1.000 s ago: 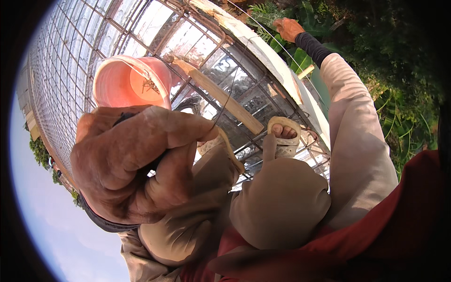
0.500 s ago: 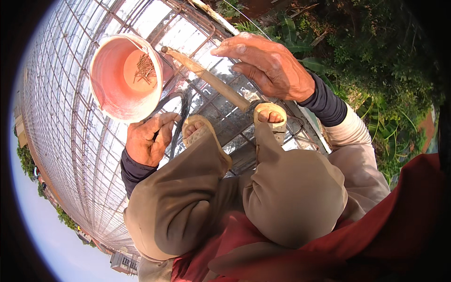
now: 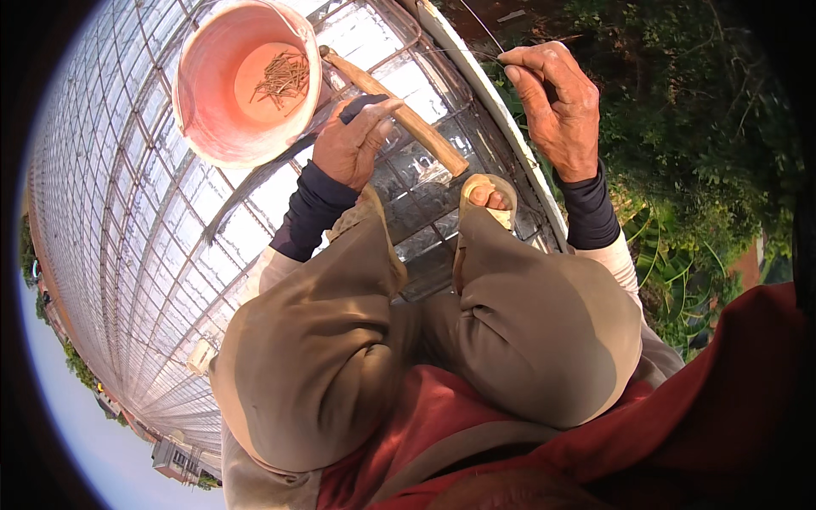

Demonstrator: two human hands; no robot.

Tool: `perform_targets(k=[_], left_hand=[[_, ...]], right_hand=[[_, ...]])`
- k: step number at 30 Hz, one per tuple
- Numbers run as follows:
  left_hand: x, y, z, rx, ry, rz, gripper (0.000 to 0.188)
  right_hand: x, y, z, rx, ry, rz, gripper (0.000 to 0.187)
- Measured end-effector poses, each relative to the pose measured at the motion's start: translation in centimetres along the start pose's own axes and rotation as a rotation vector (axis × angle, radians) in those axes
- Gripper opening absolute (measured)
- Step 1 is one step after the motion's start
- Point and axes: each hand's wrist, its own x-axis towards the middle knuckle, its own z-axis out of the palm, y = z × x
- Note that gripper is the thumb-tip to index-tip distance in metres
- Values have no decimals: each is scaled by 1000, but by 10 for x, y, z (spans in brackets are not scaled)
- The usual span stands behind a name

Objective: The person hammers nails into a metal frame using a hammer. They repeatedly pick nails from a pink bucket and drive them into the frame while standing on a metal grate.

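And here's the pink bucket (image 3: pixel 195 140), tipped so its mouth faces us, a loose scatter of short rusty nail-like pieces (image 3: pixel 282 78) lying across its bottom, the thin handle (image 3: pixel 289 19) arching over the rim. Just beside it, the dark wire bundle (image 3: pixel 246 197) slants across the steel mesh (image 3: pixel 157 183) and runs up to the left hand (image 3: pixel 344 151)! That grip is half curled, thumb near the fingers, but whether it clasps the bundle I can't tell; the contact is hidden. Over to the right hand (image 3: pixel 561 115): thumb and forefinger pinched together, the grip apparently closed on a thin strand (image 3: pixel 476 54), the other fingers folded in behind. Between the hands lies a wooden handle (image 3: pixel 399 115), dark knob at its bucket end, its lower end near the sandalled right foot (image 3: pixel 489 200). Now the edge: a pale board (image 3: pixel 501 123) borders the mesh, and the right hand is out past it, over greenery (image 3: pixel 680 127). Leftward, the mesh stretches away wide.
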Motion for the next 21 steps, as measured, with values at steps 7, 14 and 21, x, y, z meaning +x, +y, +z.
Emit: perform_targets(k=[7,14,21], left_hand=[[28,-47,42,597,-467,255,33],[9,-63,22,612,-418,254,20],[30,-46,54,539,-162,-336,25]], right_hand=[[-36,8,36,-222,-53,126,25],[-72,28,93,-157,35,242,21],[-82,22,109,-75,61,347,22]])
